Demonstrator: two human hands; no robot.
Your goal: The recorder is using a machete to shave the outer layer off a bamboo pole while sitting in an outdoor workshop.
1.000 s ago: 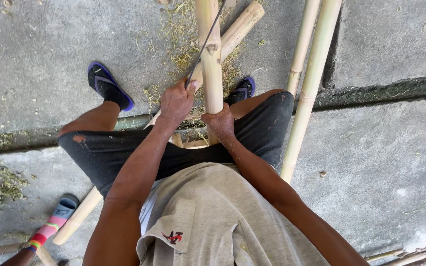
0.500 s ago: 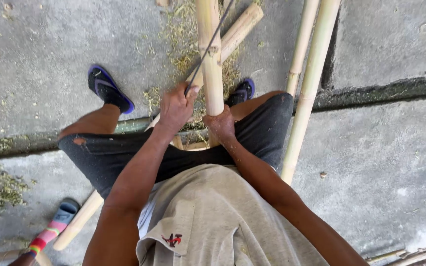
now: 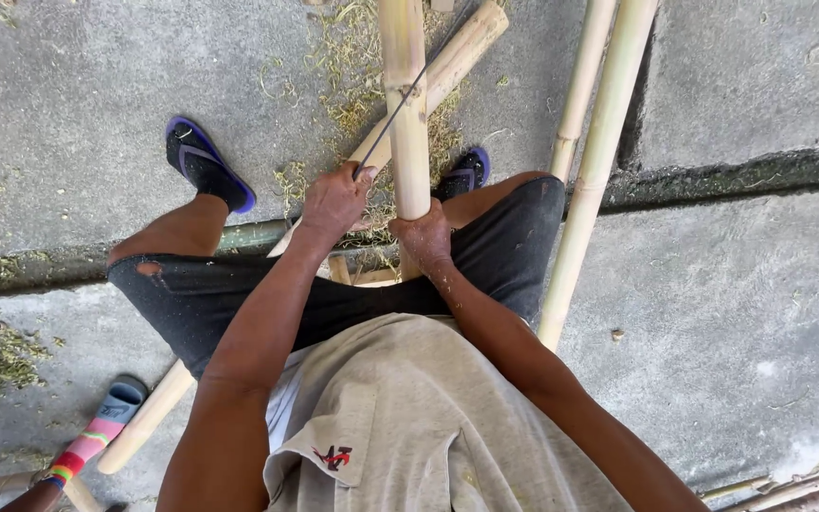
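I sit with a pale bamboo pole (image 3: 408, 104) standing up between my knees. My right hand (image 3: 424, 237) grips the pole's lower end. My left hand (image 3: 334, 201) is closed around the handle of a thin dark knife (image 3: 395, 112), whose blade rests slanted against the pole's left side near a node. Bamboo shavings (image 3: 353, 66) lie on the concrete beyond my hands.
A second thick bamboo pole (image 3: 447, 57) lies diagonally under my legs. Two long poles (image 3: 599, 161) run along my right side. My feet wear blue-edged sandals (image 3: 203, 163). Another person's foot in a striped sandal (image 3: 97, 431) shows at lower left. A crack crosses the concrete floor (image 3: 732, 175).
The knife blade has slid a little down the pole toward me, and my left hand has shifted slightly with it. The striped-sandal foot moved a bit to the right.
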